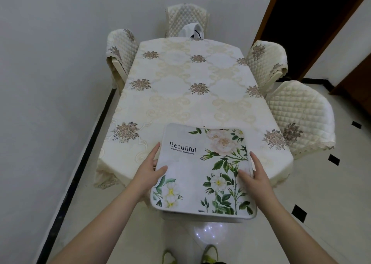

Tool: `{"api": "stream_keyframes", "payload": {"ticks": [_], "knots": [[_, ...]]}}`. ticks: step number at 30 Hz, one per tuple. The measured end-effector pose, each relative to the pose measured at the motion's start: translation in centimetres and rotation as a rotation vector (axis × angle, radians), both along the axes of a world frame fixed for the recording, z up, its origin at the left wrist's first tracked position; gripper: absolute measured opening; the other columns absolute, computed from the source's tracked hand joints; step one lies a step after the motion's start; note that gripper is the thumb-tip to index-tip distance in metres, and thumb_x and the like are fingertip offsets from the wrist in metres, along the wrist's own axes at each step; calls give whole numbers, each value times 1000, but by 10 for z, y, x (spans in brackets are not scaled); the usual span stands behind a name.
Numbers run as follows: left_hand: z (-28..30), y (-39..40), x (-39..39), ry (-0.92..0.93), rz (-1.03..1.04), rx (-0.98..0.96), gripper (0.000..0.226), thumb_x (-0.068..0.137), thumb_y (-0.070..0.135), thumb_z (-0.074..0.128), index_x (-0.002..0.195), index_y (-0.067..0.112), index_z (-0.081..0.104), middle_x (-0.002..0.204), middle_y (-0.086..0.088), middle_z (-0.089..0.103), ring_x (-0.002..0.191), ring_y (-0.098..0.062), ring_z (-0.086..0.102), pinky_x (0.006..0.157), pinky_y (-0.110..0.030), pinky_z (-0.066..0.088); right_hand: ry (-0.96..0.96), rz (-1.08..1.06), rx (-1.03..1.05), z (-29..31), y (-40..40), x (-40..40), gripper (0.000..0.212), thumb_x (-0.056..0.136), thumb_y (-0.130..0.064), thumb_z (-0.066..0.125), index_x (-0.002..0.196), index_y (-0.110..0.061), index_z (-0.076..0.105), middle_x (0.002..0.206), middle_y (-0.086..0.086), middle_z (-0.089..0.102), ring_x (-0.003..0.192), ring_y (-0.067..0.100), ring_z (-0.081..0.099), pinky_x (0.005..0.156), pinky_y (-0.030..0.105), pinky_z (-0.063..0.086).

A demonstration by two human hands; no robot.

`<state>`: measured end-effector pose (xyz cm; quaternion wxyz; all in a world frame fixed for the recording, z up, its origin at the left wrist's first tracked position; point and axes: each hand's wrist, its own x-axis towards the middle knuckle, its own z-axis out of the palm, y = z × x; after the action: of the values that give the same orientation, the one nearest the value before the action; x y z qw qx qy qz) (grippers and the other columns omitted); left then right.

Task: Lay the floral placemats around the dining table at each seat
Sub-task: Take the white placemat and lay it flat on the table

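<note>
White walls flank the cloth-covered table [192,87]; both hands' fingers [160,170] clamp the placemat stack [202,175].

Beneath the placemat stack [202,175] we cannot count the mats; it hides our fingers, the table's [190,95] near edge, and our shoes [209,254] are cropped.

The placemat [202,169] is pale grey-white, printed with green leaves, white and blush flowers, and black lettering. The desk [192,87] wears a cream cloth with beige scrollwork and brown-gold flower clusters. The chairs [301,113] have cream quilted diamond covers. The floor [321,193] is cream tile with black diamonds and a black border.
</note>
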<state>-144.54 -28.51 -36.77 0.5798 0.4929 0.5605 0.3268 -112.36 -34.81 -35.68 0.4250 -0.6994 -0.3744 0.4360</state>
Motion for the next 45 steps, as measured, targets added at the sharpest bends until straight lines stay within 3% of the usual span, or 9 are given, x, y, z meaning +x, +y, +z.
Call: {"api": "stream_keyframes", "payload": {"ticks": [3, 6, 11, 15, 19, 24, 28, 36, 45], "knots": [[10, 4, 4, -43, -60, 8, 81, 95, 2, 61, 154, 41, 21, 110, 1, 76, 92, -18, 75, 67, -25, 58, -8, -41, 22, 7, -10, 6, 69, 95, -14, 62, 149, -43, 30, 115, -3, 70, 94, 13, 73, 88, 43, 58], [16, 7, 14, -74, -106, 5, 81, 94, 0, 62, 154, 39, 23, 110, -3, 76, 94, -23, 75, 71, -37, 61, -16, -69, 49, 16, -25, 16, 68, 95, -14, 62, 148, -43, 31, 109, -8, 71, 97, 15, 72, 93, 47, 56], [22, 9, 43, -94, -197, 35, 79, 93, -2, 62, 147, 46, 31, 119, 0, 72, 99, -26, 73, 81, -54, 59, -44, -132, 113, 32, -54, 37, 66, 95, -13, 62, 148, -41, 33, 116, -13, 66, 91, 0, 70, 72, 20, 56], [30, 3, 80, -124, -254, 44, 80, 92, -3, 63, 151, 41, 30, 126, 0, 67, 101, -25, 72, 78, -49, 61, -30, -230, 127, 39, -81, 62, 67, 94, -9, 63, 148, -37, 34, 117, -3, 68, 91, 11, 73, 71, 29, 61], [36, -9, 119, -146, -304, 27, 82, 90, -1, 67, 148, 44, 32, 124, 1, 68, 97, -28, 73, 70, -48, 61, -127, -287, 119, 42, -117, 90, 68, 91, -15, 67, 146, -41, 36, 113, -8, 68, 90, 9, 72, 79, 38, 60], [43, -40, 171, -164, -361, 12, 79, 91, -7, 62, 147, 42, 34, 133, -2, 62, 104, -31, 70, 74, -51, 61, -146, -367, 113, 46, -168, 130, 67, 89, -15, 69, 146, -37, 39, 109, -12, 66, 89, 12, 71, 79, 42, 61], [51, -67, 219, -158, -411, 10, 77, 93, -4, 61, 149, 40, 33, 130, 7, 62, 101, -29, 72, 77, -57, 59, -120, -437, 134, 48, -211, 167, 68, 89, -15, 69, 146, -36, 39, 111, -8, 68, 89, 13, 72, 81, 47, 60], [54, -120, 305, -115, -494, 42, 74, 95, -3, 57, 148, 43, 35, 128, 5, 65, 99, -22, 73, 77, -47, 61, -45, -566, 166, 47, -285, 226, 65, 91, -11, 66, 145, -35, 40, 107, -8, 69, 88, 17, 74, 81, 51, 60], [62, -135, 374, -57, -564, 108, 70, 93, 4, 60, 144, 47, 38, 123, 3, 68, 95, -28, 74, 83, -57, 58, -19, -650, 200, 52, -320, 272, 64, 91, -12, 65, 144, -38, 40, 113, -3, 67, 85, 21, 75, 75, 52, 61]]}}
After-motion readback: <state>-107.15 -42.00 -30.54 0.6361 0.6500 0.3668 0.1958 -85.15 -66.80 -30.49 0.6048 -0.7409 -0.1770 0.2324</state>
